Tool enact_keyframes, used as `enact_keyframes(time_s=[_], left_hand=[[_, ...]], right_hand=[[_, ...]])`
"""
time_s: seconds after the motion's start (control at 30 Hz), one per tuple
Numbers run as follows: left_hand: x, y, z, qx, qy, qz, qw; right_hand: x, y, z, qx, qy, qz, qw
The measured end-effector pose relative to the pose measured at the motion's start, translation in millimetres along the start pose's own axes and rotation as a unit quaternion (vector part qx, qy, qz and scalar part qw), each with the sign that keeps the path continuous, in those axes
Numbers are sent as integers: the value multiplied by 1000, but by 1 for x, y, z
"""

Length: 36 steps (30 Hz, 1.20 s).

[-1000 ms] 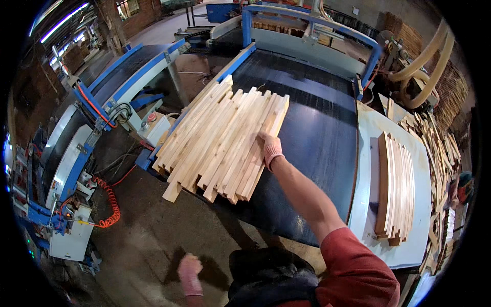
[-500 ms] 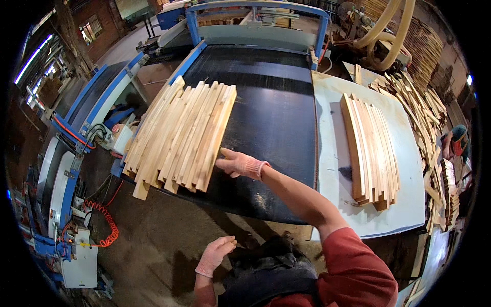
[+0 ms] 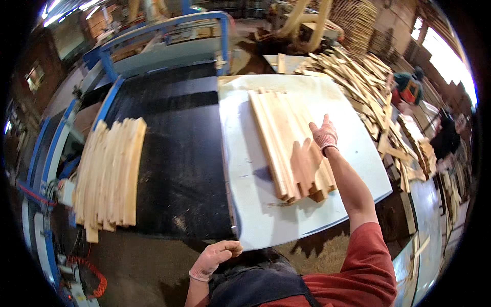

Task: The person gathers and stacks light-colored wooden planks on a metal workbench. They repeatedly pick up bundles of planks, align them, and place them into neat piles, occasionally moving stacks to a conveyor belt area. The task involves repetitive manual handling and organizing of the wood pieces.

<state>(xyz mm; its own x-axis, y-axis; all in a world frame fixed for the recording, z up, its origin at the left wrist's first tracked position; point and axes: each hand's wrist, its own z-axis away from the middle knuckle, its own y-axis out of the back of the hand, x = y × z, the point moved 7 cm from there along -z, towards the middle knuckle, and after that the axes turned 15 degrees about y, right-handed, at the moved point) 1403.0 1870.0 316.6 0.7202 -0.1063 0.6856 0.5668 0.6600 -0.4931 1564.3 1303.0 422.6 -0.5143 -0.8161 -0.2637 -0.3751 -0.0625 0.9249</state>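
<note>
The left hand [image 3: 214,257] and right hand [image 3: 325,135] are gloved in pale pink, and the sleeve [image 3: 353,266] is coloured red. The right surface [image 3: 358,143] is toned bluish white; its wood strips [image 3: 279,138] are coloured honey-cream, striped lengthwise with darker tan. The left belt [image 3: 179,153] is coloured black, the belt strips [image 3: 112,171] pale yellow. The far frame [image 3: 224,38] is painted blue.

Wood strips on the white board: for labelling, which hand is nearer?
Right hand, at the strips' right edge; the left hand is farther, by the board's near-left corner.

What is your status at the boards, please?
Right hand open by board stack, contact unclear. Left hand by corner of white table. Hand shadow falls across stack.
</note>
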Motion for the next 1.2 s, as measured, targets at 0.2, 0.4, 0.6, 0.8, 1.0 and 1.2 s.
enact_keyframes(time_s=[0.2,0.4,0.6,0.8,1.0,1.2], left_hand=[[33,-50,-75,65,-1,-17,998],[78,-71,-143,277,-183,-318,888],[113,-17,-100,443,-220,-300,816],[112,108,17,545,-195,-263,772],[84,169,161,682,-256,-191,657],[-93,250,219,612,-255,219,716]], right_hand=[[101,-61,7,-167,-113,-196,960],[32,-46,23,-193,-8,-179,965],[-55,-76,77,-181,23,-292,939],[-232,-98,137,-223,146,-292,918],[-388,-130,210,-263,170,-313,897],[-422,-142,231,-251,176,-352,884]])
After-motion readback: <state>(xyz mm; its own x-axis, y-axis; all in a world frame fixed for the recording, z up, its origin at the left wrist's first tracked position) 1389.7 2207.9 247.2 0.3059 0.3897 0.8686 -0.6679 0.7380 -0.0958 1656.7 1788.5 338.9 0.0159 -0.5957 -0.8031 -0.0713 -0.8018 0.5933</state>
